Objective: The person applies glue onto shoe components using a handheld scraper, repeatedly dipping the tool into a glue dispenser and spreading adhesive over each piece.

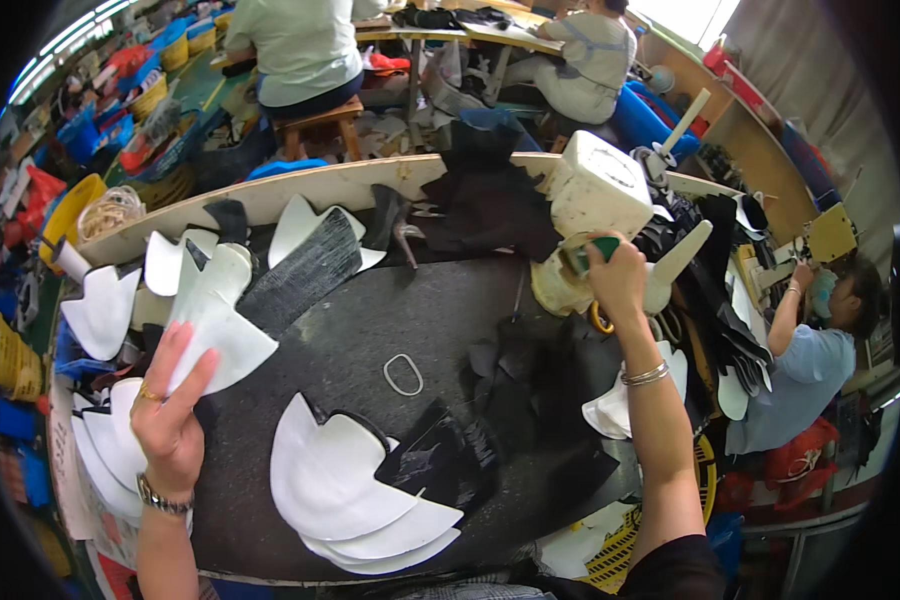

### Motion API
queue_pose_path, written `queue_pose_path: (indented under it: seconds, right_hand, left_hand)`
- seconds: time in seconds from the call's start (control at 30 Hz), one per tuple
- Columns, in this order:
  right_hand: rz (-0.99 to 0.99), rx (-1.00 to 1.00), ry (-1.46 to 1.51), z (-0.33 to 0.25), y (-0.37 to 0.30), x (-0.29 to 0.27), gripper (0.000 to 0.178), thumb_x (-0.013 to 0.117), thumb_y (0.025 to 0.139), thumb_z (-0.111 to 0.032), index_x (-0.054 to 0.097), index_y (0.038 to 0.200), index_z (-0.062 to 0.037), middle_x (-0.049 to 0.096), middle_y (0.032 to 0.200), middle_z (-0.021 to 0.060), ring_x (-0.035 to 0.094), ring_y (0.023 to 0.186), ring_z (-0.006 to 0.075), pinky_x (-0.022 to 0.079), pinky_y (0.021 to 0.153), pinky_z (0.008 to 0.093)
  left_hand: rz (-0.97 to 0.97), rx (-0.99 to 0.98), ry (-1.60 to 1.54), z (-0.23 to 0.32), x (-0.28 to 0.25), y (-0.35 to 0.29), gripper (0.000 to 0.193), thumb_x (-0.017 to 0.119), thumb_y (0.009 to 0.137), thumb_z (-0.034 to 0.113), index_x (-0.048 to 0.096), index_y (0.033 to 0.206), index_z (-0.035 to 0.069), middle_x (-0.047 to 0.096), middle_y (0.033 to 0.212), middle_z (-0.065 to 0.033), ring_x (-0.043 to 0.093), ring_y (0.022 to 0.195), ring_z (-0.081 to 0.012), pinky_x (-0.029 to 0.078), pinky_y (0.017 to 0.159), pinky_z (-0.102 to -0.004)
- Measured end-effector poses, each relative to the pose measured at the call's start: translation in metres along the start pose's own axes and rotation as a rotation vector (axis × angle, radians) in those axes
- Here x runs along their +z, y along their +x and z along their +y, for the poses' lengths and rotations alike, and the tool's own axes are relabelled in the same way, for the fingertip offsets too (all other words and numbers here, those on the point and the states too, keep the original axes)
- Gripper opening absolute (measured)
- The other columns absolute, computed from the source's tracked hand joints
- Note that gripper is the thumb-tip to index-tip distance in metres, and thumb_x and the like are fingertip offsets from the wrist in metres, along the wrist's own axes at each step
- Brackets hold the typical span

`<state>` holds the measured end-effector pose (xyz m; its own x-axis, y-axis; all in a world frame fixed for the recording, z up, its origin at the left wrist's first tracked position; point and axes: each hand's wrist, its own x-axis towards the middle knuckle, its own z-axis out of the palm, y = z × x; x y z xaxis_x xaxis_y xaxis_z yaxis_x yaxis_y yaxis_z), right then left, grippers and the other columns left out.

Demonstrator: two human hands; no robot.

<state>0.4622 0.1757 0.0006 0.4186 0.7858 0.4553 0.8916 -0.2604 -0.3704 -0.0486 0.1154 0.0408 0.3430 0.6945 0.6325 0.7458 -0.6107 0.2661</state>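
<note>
My left hand grips the lower edge of a white curved shoe-upper piece at the left of the dark work surface. My right hand is closed around a green-handled tool at the mouth of a stained cream pot; the tool's lower end is hidden. A fanned stack of white shoe-upper pieces with dark backing lies in front of me. Beyond my left hand, a dark textured strip rests among more white pieces.
A white box-shaped container stands behind the pot. Black pieces pile along the raised wooden rim, near a pincer-like metal tool. A pale loop lies mid-surface. Another person works at the right; two more sit beyond.
</note>
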Motion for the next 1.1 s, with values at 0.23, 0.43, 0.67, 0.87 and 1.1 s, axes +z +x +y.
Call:
queue_pose_path:
  seconds: [0.23, 0.43, 0.67, 0.87, 1.1]
  right_hand:
    - [-0.223, 0.372, 0.840, 0.045, -0.010, -0.055, 0.019, 0.070, 0.088, -0.011, 0.071, 0.100, 0.0039, 0.071, 0.080, 0.0065, 0.064, 0.061, 0.0125, 0.050, 0.056, 0.0229]
    - [-0.749, 0.289, 1.140, -0.048, -0.112, -0.056, 0.019, 0.073, 0.089, -0.010, 0.070, 0.103, 0.0027, 0.072, 0.092, 0.0071, 0.067, 0.076, 0.0125, 0.053, 0.069, 0.0239]
    - [-0.618, -0.634, 0.927, -0.159, -0.172, -0.027, 0.025, 0.077, 0.076, 0.002, 0.070, 0.099, -0.0044, 0.068, 0.076, 0.0081, 0.063, 0.065, 0.0247, 0.050, 0.059, 0.0338]
    - [-0.761, -0.955, 0.793, -0.141, -0.167, -0.034, 0.042, 0.073, 0.062, 0.003, 0.069, 0.102, -0.0059, 0.068, 0.082, 0.0068, 0.064, 0.071, 0.0252, 0.050, 0.067, 0.0352]
    - [-0.616, -0.937, 0.708, -0.178, -0.156, -0.011, 0.039, 0.073, 0.060, 0.003, 0.066, 0.097, -0.0048, 0.066, 0.079, 0.0078, 0.064, 0.070, 0.0266, 0.050, 0.064, 0.0360]
  left_hand:
    - [-0.630, 0.057, -0.243, 0.032, 0.014, -0.046, 0.060, 0.081, 0.077, 0.042, 0.066, 0.128, 0.015, 0.062, 0.132, -0.0123, 0.052, 0.130, -0.0342, 0.029, 0.114, -0.0600]
    - [-0.801, 0.196, -0.189, 0.087, 0.013, -0.091, 0.051, 0.073, 0.080, 0.043, 0.063, 0.127, 0.025, 0.050, 0.141, -0.0118, 0.042, 0.138, -0.0350, 0.035, 0.109, -0.0629]
    - [-0.731, 0.194, -0.297, 0.086, 0.011, -0.094, 0.041, 0.071, 0.083, 0.042, 0.064, 0.117, 0.021, 0.059, 0.129, -0.0038, 0.050, 0.132, -0.0320, 0.039, 0.106, -0.0615]
    - [-0.645, 0.198, -0.122, 0.086, 0.018, -0.111, 0.048, 0.076, 0.078, 0.045, 0.065, 0.114, 0.017, 0.059, 0.124, -0.0048, 0.055, 0.126, -0.0284, 0.043, 0.104, -0.0572]
    - [-0.651, 0.181, -0.174, 0.086, 0.017, -0.105, 0.042, 0.068, 0.086, 0.043, 0.064, 0.113, 0.011, 0.057, 0.126, -0.0170, 0.053, 0.127, -0.0287, 0.044, 0.101, -0.0588]
